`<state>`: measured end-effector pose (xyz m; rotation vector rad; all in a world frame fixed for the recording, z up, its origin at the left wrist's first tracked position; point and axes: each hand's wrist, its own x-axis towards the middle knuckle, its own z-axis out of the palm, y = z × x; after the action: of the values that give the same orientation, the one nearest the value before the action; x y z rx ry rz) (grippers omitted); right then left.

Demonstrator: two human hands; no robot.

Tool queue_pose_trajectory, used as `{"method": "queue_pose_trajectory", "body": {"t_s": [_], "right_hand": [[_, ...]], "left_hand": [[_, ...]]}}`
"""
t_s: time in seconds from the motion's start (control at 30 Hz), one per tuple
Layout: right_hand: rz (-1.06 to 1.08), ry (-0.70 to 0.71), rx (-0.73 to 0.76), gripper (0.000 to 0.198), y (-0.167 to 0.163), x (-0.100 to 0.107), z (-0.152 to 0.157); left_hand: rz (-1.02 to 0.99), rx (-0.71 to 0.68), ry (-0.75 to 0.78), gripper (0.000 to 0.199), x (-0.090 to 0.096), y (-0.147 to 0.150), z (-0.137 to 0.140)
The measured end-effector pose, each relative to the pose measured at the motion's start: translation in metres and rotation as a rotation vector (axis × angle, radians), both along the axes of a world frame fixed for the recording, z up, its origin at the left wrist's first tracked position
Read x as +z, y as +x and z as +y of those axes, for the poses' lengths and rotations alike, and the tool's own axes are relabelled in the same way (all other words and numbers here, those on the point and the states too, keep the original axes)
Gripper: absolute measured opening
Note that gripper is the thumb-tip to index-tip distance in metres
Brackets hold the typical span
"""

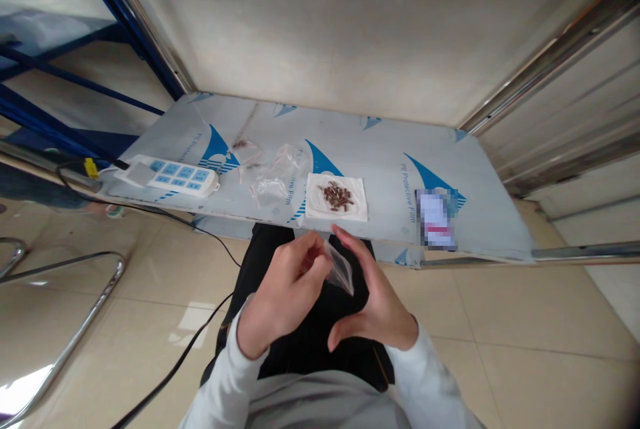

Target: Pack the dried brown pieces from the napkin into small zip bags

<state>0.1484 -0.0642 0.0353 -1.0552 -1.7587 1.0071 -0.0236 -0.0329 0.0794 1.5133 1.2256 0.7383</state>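
My left hand is closed, its fingers pinching a small clear plastic bag above my lap. The bag hangs to the right of those fingers, between both hands. My right hand is open beside the bag, thumb and fingers wide apart. Whether its fingers touch the bag I cannot tell. Just beyond the hands, a pile of small dark-brown pieces lies on a white folded tissue near the table's front edge.
More clear plastic bags lie on the film-covered table, left of the tissue. A white power strip with blue sockets sits farther left. A phone rests at the right front edge. Black cables run at the left.
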Motion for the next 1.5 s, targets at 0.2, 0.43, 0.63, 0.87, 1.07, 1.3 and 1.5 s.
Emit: {"method": "queue_pose_trajectory", "body": {"t_s": [0.2,0.43,0.63,0.87,1.07,1.3,1.5], "right_hand": [[0.12,-0.096,0.062,0.074,0.001,-0.005,0.014],[0.154,-0.135,-0.068,0.045,-0.001,-0.011,0.014],[0.047,-0.068,-0.177,0.042,0.012,-0.01,0.037],[-0.818,0.076,-0.061,0.041,0.05,-0.003,0.151],[-1.55,0.126,0.211,0.044,0.026,-0.006,0.212],[-1.709,0.2,0.334,0.044,-0.003,-0.01,0.222],[-1.856,0.345,0.387,0.048,-0.009,-0.004,0.218]], "left_hand": [[0.12,-0.049,0.022,0.012,0.005,-0.002,0.006],[0.391,0.093,0.192,0.012,0.017,0.003,0.005],[0.319,0.227,0.216,0.028,0.014,-0.009,0.005],[0.152,0.274,-0.026,0.039,-0.071,-0.027,-0.002],[0.126,0.25,-0.11,0.039,-0.124,-0.028,-0.002],[0.102,0.313,-0.121,0.036,-0.143,-0.039,-0.001],[0.114,0.325,-0.076,0.034,-0.142,-0.039,0.001]]}}
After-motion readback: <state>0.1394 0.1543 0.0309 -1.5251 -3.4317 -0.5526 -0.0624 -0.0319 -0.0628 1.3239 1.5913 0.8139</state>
